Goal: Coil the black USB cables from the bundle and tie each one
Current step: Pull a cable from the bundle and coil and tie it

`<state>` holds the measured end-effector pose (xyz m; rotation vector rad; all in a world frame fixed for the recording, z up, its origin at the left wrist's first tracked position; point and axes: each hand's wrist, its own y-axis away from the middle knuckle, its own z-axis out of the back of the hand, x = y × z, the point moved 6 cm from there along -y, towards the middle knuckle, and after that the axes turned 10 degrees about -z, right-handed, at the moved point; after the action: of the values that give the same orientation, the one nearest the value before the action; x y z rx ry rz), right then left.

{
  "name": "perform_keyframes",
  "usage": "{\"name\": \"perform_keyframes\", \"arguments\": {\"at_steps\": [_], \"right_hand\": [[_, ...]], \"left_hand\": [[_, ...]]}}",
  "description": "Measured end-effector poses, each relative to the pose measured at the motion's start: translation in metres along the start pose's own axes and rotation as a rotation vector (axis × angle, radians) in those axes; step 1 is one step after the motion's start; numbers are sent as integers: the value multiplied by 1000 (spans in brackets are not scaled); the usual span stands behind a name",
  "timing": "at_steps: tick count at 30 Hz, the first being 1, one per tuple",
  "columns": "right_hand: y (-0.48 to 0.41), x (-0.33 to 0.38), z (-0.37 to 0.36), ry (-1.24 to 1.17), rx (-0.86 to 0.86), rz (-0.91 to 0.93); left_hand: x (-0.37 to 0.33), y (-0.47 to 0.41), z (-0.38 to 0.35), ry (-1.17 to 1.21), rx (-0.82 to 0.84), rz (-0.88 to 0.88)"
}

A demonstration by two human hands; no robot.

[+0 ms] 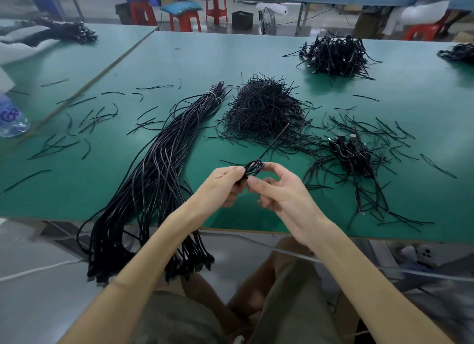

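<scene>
My left hand (227,183) grips a small coil of black USB cable (254,167) above the table's front edge. A loose cable end with a red tip sticks up and away from the coil. My right hand (278,187) pinches the coil from the right side with thumb and forefinger. The long bundle of black USB cables (159,169) lies to the left, bound at its far end with a white tie, its plugs hanging over the table edge. A heap of black twist ties (264,107) sits just beyond my hands.
Several tied coils (352,151) lie to the right among scattered ties. A larger pile of finished coils (336,55) is at the back right. Loose ties litter the green table (195,61). A water bottle (11,118) stands at the left edge. Red stools stand behind.
</scene>
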<state>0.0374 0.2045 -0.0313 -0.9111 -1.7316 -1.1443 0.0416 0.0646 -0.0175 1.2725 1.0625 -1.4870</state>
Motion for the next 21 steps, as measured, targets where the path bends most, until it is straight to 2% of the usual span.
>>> {"name": "perform_keyframes", "arguments": {"at_steps": [3, 5, 10, 15, 21], "right_hand": [[2, 4, -5, 76, 135, 62], [2, 6, -6, 135, 157, 100], [4, 8, -3, 352, -8, 248], [10, 9, -5, 671, -213, 452], [21, 14, -11, 830, -303, 561]], "left_hand": [[2, 1, -2, 71, 15, 39], [4, 1, -3, 86, 27, 49], [7, 1, -3, 77, 44, 64], [9, 0, -2, 6, -25, 79], [11, 0, -5, -34, -125, 48]]}}
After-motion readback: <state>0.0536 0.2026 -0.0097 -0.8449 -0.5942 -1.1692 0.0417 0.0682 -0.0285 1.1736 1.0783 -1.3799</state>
